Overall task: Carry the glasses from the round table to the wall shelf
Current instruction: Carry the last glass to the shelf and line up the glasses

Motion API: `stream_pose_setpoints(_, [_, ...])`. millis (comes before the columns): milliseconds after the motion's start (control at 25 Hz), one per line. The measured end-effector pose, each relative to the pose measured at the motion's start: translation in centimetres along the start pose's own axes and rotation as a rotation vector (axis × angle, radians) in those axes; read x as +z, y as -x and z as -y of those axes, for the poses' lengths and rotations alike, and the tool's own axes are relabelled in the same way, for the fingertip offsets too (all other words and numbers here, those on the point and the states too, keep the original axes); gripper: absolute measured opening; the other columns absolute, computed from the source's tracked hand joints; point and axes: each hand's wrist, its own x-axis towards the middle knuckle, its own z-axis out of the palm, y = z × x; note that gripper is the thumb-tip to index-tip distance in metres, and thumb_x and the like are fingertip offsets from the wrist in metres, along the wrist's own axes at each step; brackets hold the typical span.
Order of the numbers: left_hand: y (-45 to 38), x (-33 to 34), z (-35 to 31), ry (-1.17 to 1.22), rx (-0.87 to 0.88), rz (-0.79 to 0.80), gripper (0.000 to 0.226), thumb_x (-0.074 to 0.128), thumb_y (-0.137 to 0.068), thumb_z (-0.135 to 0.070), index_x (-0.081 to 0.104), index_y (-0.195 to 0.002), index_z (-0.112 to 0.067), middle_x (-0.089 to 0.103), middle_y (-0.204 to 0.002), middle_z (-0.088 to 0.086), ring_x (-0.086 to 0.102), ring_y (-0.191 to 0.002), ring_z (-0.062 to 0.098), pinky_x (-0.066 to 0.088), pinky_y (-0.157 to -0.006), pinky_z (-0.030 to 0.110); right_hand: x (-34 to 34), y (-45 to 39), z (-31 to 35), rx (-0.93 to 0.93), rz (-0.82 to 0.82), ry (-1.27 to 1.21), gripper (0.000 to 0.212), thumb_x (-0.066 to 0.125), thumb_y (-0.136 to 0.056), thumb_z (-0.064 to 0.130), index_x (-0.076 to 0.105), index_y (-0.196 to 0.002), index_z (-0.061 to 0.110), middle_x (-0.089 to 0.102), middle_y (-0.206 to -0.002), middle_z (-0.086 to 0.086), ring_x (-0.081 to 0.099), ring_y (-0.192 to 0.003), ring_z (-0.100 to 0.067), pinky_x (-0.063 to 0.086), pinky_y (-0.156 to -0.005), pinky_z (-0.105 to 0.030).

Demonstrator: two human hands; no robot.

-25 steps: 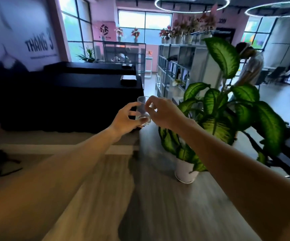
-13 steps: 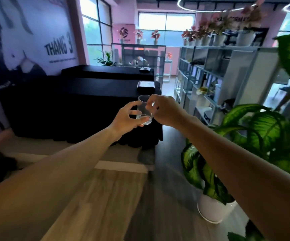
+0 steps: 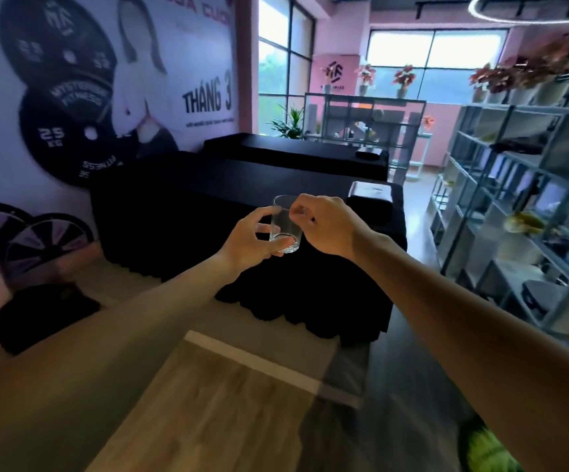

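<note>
While held upright, glass (image 3: 286,223) — both hands grip.

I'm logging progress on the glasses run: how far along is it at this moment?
Done: one clear glass is off the table and in the air. In hand: the left hand holds its base and side while the right hand pinches its rim, out in front over the floor. Left: reaching the grid shelf on the right and setting it down. No round table or other glasses show.
</note>
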Motion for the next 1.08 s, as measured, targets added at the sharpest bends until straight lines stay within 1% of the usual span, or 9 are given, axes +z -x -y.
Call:
stream_pose_setpoints(160, [-8.8, -5.7, 4.3, 0.014, -0.037, -0.042, 0.065, 0.083, -0.076, -0.024, 0.051, -0.132, -0.031, 0.057, -0.127, 0.007, 0.064, -0.11, 0.025, 0.062, -0.079, 0.037, 4.1, -10.8, -0.7, -0.045, 0.021, -0.01, 0.016, 0.051, -0.094, 0.028, 0.066, -0.101, 0.026, 0.069, -0.101, 0.0, 0.064, -0.089, -0.02, 0.054, -0.08, -0.038])
stream_pose_setpoints(280, [-15.5, -10.3, 7.0, 0.022, -0.047, -0.076, 0.062, 0.084, -0.074, -0.024, 0.053, -0.128, -0.035, 0.057, -0.127, 0.006, 0.065, -0.109, 0.029, 0.062, -0.081, 0.042, 7.3, -19.1, -1.0, -0.07, 0.023, -0.017, 0.015, 0.051, -0.094, 0.029, 0.065, -0.1, 0.028, 0.069, -0.1, 0.001, 0.065, -0.089, -0.02, 0.054, -0.079, -0.036])
stream_pose_setpoints(360, [-19.3, -13.4, 8.7, 0.021, -0.077, -0.102, 0.062, 0.083, -0.076, -0.023, 0.053, -0.129, -0.033, 0.058, -0.126, 0.007, 0.067, -0.106, 0.03, 0.062, -0.08, 0.038, 9.6, -24.4, -1.0, -0.099, 0.032, -0.041, 0.015, 0.051, -0.094, 0.029, 0.065, -0.1, 0.027, 0.069, -0.1, 0.0, 0.065, -0.088, -0.02, 0.054, -0.078, -0.036])
stream_pose_setpoints(520, [-25.7, -19.8, 12.6, 0.001, -0.117, -0.164, 0.066, 0.082, -0.077, -0.023, 0.05, -0.134, -0.029, 0.061, -0.122, 0.007, 0.072, -0.095, 0.026, 0.059, -0.069, 0.022, 14.7, -34.7, -0.7, -0.169, 0.085, -0.067, 0.015, 0.053, -0.095, 0.028, 0.066, -0.102, 0.025, 0.072, -0.102, 0.0, 0.066, -0.088, -0.02, 0.056, -0.082, -0.04])
stream_pose_setpoints(680, [-32.4, -27.5, 17.5, -0.023, -0.142, -0.297, 0.066, 0.084, -0.074, -0.027, 0.052, -0.132, -0.032, 0.064, -0.118, 0.005, 0.076, -0.084, 0.024, 0.058, -0.072, 0.025, 21.3, -46.7, 0.1, -0.288, 0.136, -0.142, 0.014, 0.054, -0.094, 0.031, 0.067, -0.1, 0.027, 0.071, -0.1, 0.002, 0.068, -0.089, -0.017, 0.057, -0.083, -0.04])
stream_pose_setpoints(800, [-36.2, -33.8, 20.1, -0.033, -0.177, -0.423, 0.063, 0.084, -0.074, -0.024, 0.055, -0.129, -0.034, 0.065, -0.114, 0.005, 0.076, -0.078, 0.023, 0.057, -0.067, 0.02, 25.8, -55.0, 2.6, -0.373, 0.205, -0.188, 0.015, 0.055, -0.095, 0.032, 0.067, -0.102, 0.027, 0.07, -0.101, 0.004, 0.067, -0.089, -0.015, 0.057, -0.083, -0.038])
stream_pose_setpoints(880, [-37.5, -38.3, 21.8, -0.05, -0.197, -0.513, 0.059, 0.085, -0.074, -0.022, 0.057, -0.124, -0.036, 0.065, -0.114, 0.005, 0.076, -0.079, 0.019, 0.059, -0.068, 0.022, 28.8, -59.6, 5.4, -0.453, 0.233, -0.225, 0.015, 0.055, -0.095, 0.031, 0.067, -0.103, 0.026, 0.07, -0.1, 0.004, 0.067, -0.089, -0.014, 0.057, -0.083, -0.037])
stream_pose_setpoints(960, [-38.1, -43.5, 23.7, -0.075, -0.219, -0.617, 0.058, 0.086, -0.071, -0.021, 0.059, -0.121, -0.034, 0.066, -0.114, 0.007, 0.074, -0.086, 0.015, 0.061, -0.074, 0.03, 32.4, -63.9, 9.1, -0.534, 0.26, -0.252, 0.014, 0.056, -0.094, 0.029, 0.067, -0.102, 0.024, 0.071, -0.099, 0.004, 0.067, -0.09, -0.015, 0.057, -0.083, -0.038])
stream_pose_setpoints(1080, [-37.6, -51.6, 26.4, -0.142, -0.246, -0.771, 0.059, 0.087, -0.07, -0.019, 0.059, -0.121, -0.03, 0.066, -0.114, 0.003, 0.069, -0.098, 0.011, 0.058, -0.069, 0.023, 38.2, -69.2, 15.7, -0.645, 0.317, -0.294, 0.014, 0.056, -0.093, 0.028, 0.067, -0.101, 0.024, 0.071, -0.098, 0.003, 0.067, -0.088, -0.016, 0.056, -0.082, -0.038])
